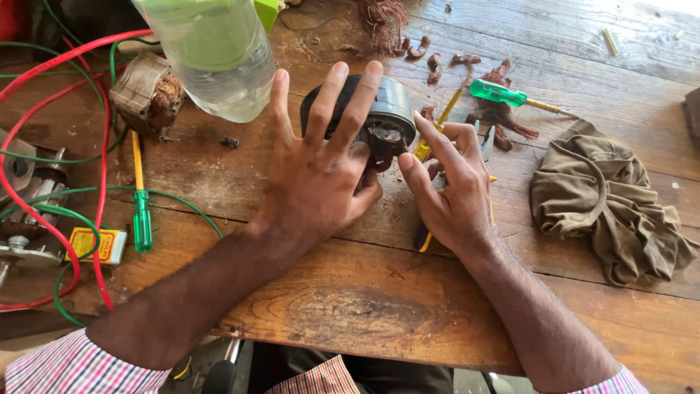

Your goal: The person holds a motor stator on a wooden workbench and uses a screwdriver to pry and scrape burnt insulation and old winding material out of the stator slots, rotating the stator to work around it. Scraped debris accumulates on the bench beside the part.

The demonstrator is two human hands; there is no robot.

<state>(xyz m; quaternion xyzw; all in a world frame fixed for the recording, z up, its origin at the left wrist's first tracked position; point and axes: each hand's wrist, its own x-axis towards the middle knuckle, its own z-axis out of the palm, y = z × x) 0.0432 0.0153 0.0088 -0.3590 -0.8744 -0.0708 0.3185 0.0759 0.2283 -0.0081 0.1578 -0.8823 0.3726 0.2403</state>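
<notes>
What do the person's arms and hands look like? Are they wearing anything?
Both hands are bare: no gloves, rings or watch show on the left hand or the right hand. The forearms are bare too. Each arm has a rolled-up sleeve of a checked shirt, with thin pink, white and dark lines. The right sleeve just peeks in at the bottom edge.

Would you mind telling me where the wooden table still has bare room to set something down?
Bare wood lies along the near edge of the table, between the forearms, and at the far right beyond the green-handled screwdriver. It is crowded around the left hand and right hand at the motor stator, and among the wires on the left.
</notes>
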